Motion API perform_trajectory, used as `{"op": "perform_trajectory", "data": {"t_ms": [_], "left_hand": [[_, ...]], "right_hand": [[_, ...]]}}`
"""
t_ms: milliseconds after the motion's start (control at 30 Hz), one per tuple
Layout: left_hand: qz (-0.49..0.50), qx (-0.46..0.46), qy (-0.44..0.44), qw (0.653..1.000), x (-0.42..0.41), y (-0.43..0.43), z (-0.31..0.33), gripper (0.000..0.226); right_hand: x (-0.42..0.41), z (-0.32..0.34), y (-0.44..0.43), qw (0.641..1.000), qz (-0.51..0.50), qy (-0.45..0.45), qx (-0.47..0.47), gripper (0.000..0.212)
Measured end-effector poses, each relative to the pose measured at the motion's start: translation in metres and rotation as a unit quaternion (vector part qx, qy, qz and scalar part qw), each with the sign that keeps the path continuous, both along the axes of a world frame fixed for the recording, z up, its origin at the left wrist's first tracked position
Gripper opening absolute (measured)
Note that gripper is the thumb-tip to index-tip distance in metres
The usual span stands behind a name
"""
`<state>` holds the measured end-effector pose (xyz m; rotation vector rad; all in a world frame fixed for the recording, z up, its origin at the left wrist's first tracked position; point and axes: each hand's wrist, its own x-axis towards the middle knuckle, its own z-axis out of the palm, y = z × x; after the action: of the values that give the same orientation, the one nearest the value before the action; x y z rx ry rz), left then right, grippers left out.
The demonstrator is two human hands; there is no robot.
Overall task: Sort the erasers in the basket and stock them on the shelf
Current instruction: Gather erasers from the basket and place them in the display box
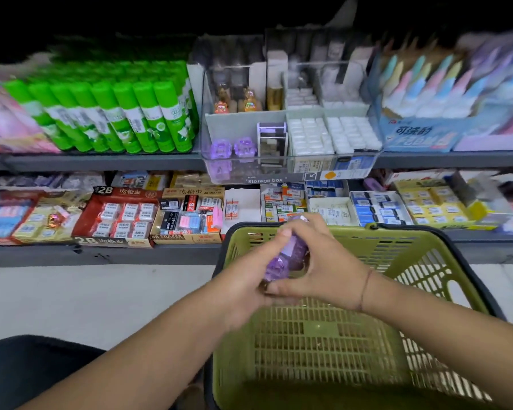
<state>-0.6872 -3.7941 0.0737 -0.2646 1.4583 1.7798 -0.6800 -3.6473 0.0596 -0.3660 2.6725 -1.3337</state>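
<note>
Above an olive-green shopping basket (427, 261), a cluster of translucent purple erasers (290, 253) is held between both hands. The left hand (243, 279) cups it from below and the right hand (323, 267) closes over it from the side, each grip curled round the pieces. Blur hides the count; there are probably two or three.

The likely risk lies in the lift to the shelf. Small glossy pieces bunched between two hands could slip through the fingers once one grip lets go, and fall back into the basket or onto the floor (71, 291). They could also land in the wrong compartment.

Matching stock, faceted purple erasers (245, 146) with a gem-like sheen, sits in the front left compartment of a clear storage box (249, 179) on the upper shelf (101, 161), beside rows of small white block erasers (308, 134). The basket is rigid latticed plastic. Smooth green glue sticks (116, 113) stand to the left of the box. Cardboard trays of wrapped 2B erasers (125, 214) line the lower shelf (101, 255).
</note>
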Motion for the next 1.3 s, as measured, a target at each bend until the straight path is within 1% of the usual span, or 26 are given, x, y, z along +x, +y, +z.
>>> {"op": "perform_trajectory", "data": {"t_ms": [33, 100, 167, 200, 233, 300, 367, 433, 500, 567, 633, 667, 700, 767, 800, 833, 867, 933, 1000, 1067, 1100, 1167, 1233, 1300], "left_hand": [[0.001, 0.02, 0.003, 1.0, 0.0, -0.001, 0.009, 0.045], [0.03, 0.025, 0.016, 0.999, -0.001, -0.002, 0.022, 0.054], [0.053, 0.029, 0.02, 0.998, -0.002, 0.0, 0.034, 0.046], [0.062, 0.038, 0.011, 0.997, -0.002, -0.001, 0.039, 0.039], [0.069, 0.048, 0.001, 0.996, -0.004, -0.002, 0.044, 0.033], [0.079, 0.072, -0.011, 0.994, -0.011, -0.005, 0.054, 0.026], [0.084, 0.091, -0.003, 0.992, -0.019, -0.01, 0.065, 0.028], [0.093, 0.106, 0.011, 0.99, -0.027, -0.014, 0.075, 0.03], [0.115, 0.114, 0.032, 0.986, -0.034, -0.019, 0.084, 0.031], [0.166, 0.108, 0.051, 0.979, -0.043, -0.024, 0.09, 0.034], [0.218, 0.102, 0.059, 0.969, -0.053, -0.032, 0.095, 0.027], [0.238, 0.099, 0.059, 0.964, -0.057, -0.036, 0.097, 0.024], [0.257, 0.096, 0.06, 0.96, -0.061, -0.04, 0.098, 0.023], [0.291, 0.089, 0.06, 0.951, -0.069, -0.048, 0.101, 0.021], [0.305, 0.087, 0.058, 0.946, -0.073, -0.052, 0.101, 0.02], [0.317, 0.087, 0.057, 0.943, -0.076, -0.055, 0.102, 0.02], [0.324, 0.089, 0.055, 0.94, -0.078, -0.057, 0.102, 0.019], [0.333, 0.093, 0.051, 0.937, -0.082, -0.06, 0.1, 0.019], [0.341, 0.091, 0.044, 0.935, -0.086, -0.06, 0.098, 0.017], [0.355, 0.085, 0.03, 0.93, -0.088, -0.06, 0.095, 0.014], [0.362, 0.083, 0.023, 0.928, -0.089, -0.061, 0.093, 0.012], [0.37, 0.081, 0.012, 0.925, -0.089, -0.062, 0.091, 0.011], [0.376, 0.079, 0.006, 0.923, -0.09, -0.064, 0.09, 0.012], [0.377, 0.076, -0.002, 0.923, -0.09, -0.065, 0.088, 0.013]], "right_hand": [[0.0, 0.012, 0.0, 1.0, 0.002, 0.013, 0.015, 0.067], [0.0, 0.032, 0.0, 0.999, 0.017, 0.02, 0.04, 0.073], [-0.005, 0.05, 0.004, 0.997, 0.045, -0.001, 0.055, 0.081], [-0.009, 0.059, 0.008, 0.997, 0.055, -0.023, 0.047, 0.081], [-0.014, 0.069, 0.012, 0.997, 0.061, -0.054, 0.014, 0.076], [-0.021, 0.087, 0.021, 0.986, 0.059, -0.112, -0.107, 0.06], [-0.029, 0.098, 0.025, 0.972, 0.032, -0.121, -0.199, 0.047], [-0.038, 0.106, 0.027, 0.961, 0.0, -0.104, -0.258, 0.034], [-0.048, 0.112, 0.027, 0.959, -0.019, -0.074, -0.272, 0.031], [-0.06, 0.119, 0.028, 0.968, -0.024, -0.044, -0.247, 0.033], [-0.072, 0.124, 0.026, 0.973, -0.024, -0.032, -0.228, 0.041], [-0.077, 0.126, 0.024, 0.971, -0.028, -0.035, -0.235, 0.043], [-0.083, 0.127, 0.021, 0.964, -0.036, -0.047, -0.259, 0.04], [-0.094, 0.127, 0.016, 0.945, -0.051, -0.08, -0.314, 0.028], [-0.1, 0.127, 0.013, 0.943, -0.056, -0.086, -0.316, 0.024], [-0.105, 0.127, 0.01, 0.949, -0.054, -0.082, -0.298, 0.022], [-0.11, 0.127, 0.007, 0.963, -0.046, -0.063, -0.259, 0.021], [-0.12, 0.129, 0.001, 0.99, -0.026, 0.002, -0.138, 0.023], [-0.132, 0.133, -0.006, 0.998, 0.001, 0.055, -0.021, 0.033], [-0.143, 0.136, -0.016, 0.995, 0.034, 0.075, 0.065, 0.041], [-0.148, 0.137, -0.021, 0.987, 0.049, 0.095, 0.118, 0.04], [-0.157, 0.136, -0.029, 0.96, 0.09, 0.132, 0.229, 0.035], [-0.162, 0.135, -0.034, 0.941, 0.13, 0.123, 0.287, 0.035], [-0.165, 0.133, -0.037, 0.931, 0.15, 0.105, 0.315, 0.039]]}}
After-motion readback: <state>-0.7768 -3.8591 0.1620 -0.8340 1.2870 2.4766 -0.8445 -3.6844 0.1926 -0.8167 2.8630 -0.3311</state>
